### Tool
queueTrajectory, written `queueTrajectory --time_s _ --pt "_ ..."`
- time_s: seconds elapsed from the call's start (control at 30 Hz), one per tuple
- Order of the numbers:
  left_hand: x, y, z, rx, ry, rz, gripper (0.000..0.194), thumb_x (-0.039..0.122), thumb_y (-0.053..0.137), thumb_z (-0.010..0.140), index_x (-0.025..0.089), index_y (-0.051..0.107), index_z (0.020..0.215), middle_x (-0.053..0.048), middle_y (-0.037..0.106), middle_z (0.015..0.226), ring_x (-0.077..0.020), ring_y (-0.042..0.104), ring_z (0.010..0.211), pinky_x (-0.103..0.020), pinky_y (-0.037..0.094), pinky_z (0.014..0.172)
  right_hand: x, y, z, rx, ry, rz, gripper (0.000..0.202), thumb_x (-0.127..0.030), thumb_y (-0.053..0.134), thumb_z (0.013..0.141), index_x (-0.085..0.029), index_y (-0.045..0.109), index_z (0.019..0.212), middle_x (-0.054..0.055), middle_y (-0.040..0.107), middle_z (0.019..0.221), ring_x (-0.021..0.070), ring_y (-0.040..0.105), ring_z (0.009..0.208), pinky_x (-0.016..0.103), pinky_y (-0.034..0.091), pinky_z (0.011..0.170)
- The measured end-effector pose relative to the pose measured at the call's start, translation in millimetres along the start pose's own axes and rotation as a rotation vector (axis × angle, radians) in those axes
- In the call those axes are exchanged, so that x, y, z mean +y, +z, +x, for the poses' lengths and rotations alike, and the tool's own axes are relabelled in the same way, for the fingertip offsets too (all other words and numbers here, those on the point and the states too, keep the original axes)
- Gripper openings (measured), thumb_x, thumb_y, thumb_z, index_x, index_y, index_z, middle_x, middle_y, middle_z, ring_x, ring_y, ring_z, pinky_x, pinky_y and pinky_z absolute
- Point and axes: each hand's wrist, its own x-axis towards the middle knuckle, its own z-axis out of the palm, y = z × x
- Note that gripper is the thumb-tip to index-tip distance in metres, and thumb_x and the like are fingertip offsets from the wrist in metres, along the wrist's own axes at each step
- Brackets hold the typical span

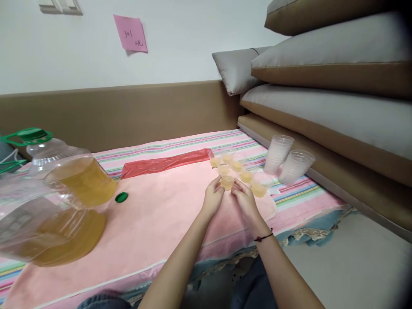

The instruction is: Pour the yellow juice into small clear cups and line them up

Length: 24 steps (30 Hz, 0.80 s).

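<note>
Between my two hands is a small clear plastic cup [227, 182] with pale yellow liquid in it. My left hand [214, 197] pinches its left side, and the fingers of my right hand [243, 196] press on its right side. Several similar cups of yellow liquid stand close behind and to the right, among them one cup [259, 189] just right of my right hand. Whether the held cup rests on the pink cloth [161, 214] or is slightly raised, I cannot tell.
Two stacks of clear cups [278, 154] lean at the right by piled cushions [328, 47]. Large jugs of yellow liquid [86, 180] stand at the left, near a green cap [121, 197]. A red plastic sheet [167, 163] lies at the back.
</note>
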Motion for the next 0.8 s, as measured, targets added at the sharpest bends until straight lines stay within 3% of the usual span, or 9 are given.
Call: queueTrajectory --time_s 0.27,0.57,0.8 --pt "-10.6 14.3 26.0 -0.061 -0.017 -0.031 0.050 0.005 0.049 0.066 0.015 0.065 0.113 -0.007 0.065 0.125 -0.0239 0.057 0.120 -0.043 0.039 0.108 6.7 -4.9 7.6 0.104 0.059 -0.025 0.052 -0.021 0.054 0.062 -0.019 0.065 0.113 0.007 0.070 0.114 0.0263 0.061 0.109 0.039 0.050 0.092" --pt "-9.9 16.6 27.5 0.002 -0.044 0.001 0.045 0.003 0.050 0.067 0.014 0.065 0.108 -0.008 0.067 0.120 -0.0256 0.060 0.116 -0.046 0.038 0.109 13.5 -9.1 9.5 0.165 0.141 -0.032 0.066 -0.027 0.062 0.063 -0.015 0.055 0.128 0.012 0.060 0.131 0.0284 0.057 0.116 0.040 0.048 0.096" --pt "-12.2 19.6 26.6 0.043 -0.055 0.060 0.044 0.003 0.053 0.066 0.015 0.064 0.107 -0.008 0.069 0.117 -0.0249 0.059 0.117 -0.044 0.039 0.108 9.7 -6.2 5.8 0.171 0.162 -0.001 0.067 -0.024 0.062 0.062 -0.018 0.055 0.128 0.009 0.064 0.126 0.0268 0.060 0.111 0.038 0.049 0.092"
